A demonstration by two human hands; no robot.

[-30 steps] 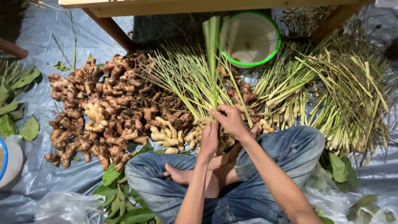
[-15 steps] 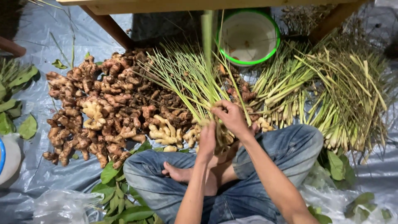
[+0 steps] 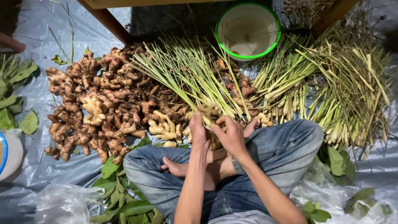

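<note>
Fingers [image 3: 226, 124] of both hands pinch lemongrass bundle [image 3: 195, 79] base beside ginger pile [image 3: 103, 103]; loose stalks [image 3: 331, 87] beyond remain unbundled.

Both hands, left hand [image 3: 198, 132] and right hand [image 3: 232, 135], grip lemongrass bundle [image 3: 195, 79] beside ginger pile [image 3: 103, 103].

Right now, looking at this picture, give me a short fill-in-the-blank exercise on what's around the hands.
1. Both hands, left hand and right hand, grip a bundle of ____ stalks.
2. The white bucket has a ____ rim.
3. The heap of ginger roots lies on a grey plastic ____.
4. The person sits cross-legged in blue ____.

Missing words: lemongrass; green; sheet; jeans
</note>
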